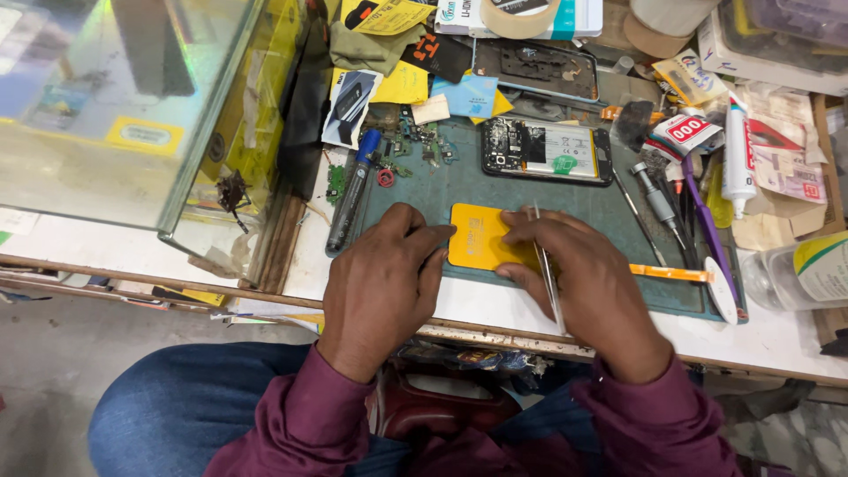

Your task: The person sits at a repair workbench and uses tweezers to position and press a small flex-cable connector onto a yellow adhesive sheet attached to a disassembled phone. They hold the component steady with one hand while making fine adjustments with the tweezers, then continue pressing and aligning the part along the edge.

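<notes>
A flat yellow rectangular piece (477,237) lies on the blue-green work mat (459,181). My left hand (384,283) presses its fingertips on the piece's left edge. My right hand (583,283) covers its right side and holds thin metal tweezers (546,269) that run along the back of the hand. An opened phone with its battery and boards showing (546,150) lies on the mat beyond the hands.
A blue-capped marker (353,190) lies at the mat's left edge, and a glass case (132,106) stands further left. Screwdrivers and a purple tool (680,212), a white glue tube (738,150), a tape roll (521,16) and loose parts crowd the back and right.
</notes>
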Available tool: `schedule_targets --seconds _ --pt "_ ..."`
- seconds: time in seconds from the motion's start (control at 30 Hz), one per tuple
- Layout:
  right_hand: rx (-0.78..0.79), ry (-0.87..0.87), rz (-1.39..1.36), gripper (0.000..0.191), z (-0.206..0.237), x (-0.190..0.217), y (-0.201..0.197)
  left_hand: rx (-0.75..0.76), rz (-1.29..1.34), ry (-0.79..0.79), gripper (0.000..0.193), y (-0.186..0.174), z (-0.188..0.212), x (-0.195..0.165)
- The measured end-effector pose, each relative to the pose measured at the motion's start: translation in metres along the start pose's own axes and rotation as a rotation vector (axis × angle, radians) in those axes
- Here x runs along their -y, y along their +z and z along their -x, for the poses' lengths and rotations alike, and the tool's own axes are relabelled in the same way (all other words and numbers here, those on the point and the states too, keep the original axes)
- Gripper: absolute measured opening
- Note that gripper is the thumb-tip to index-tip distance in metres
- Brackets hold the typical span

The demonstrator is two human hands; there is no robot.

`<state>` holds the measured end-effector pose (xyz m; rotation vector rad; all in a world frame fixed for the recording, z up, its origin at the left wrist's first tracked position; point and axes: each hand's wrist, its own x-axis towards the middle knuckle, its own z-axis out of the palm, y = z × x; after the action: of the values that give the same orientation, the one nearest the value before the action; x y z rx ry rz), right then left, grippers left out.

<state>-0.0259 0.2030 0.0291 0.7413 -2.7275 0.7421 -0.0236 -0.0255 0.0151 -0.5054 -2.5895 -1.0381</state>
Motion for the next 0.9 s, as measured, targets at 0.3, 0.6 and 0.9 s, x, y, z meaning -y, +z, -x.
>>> schedule_targets --seconds 0.3,0.6,0.9 --pt "0.194 -0.15 0.088 0.033 -0.019 -0.008 -0.021 0.002 -0.017 0.005 0.023 0.0 0.001 0.0" --pt "0.165 -0.093 0.116 0.062 -0.021 -0.004 -0.019 -0.036 -0.014 0.041 0.026 0.002 0.002 0.0" --pt "0.283 -0.108 0.119 0.062 -0.031 -0.006 -0.03 -0.004 -0.015 0.009 0.022 0.001 0.002 0.001"
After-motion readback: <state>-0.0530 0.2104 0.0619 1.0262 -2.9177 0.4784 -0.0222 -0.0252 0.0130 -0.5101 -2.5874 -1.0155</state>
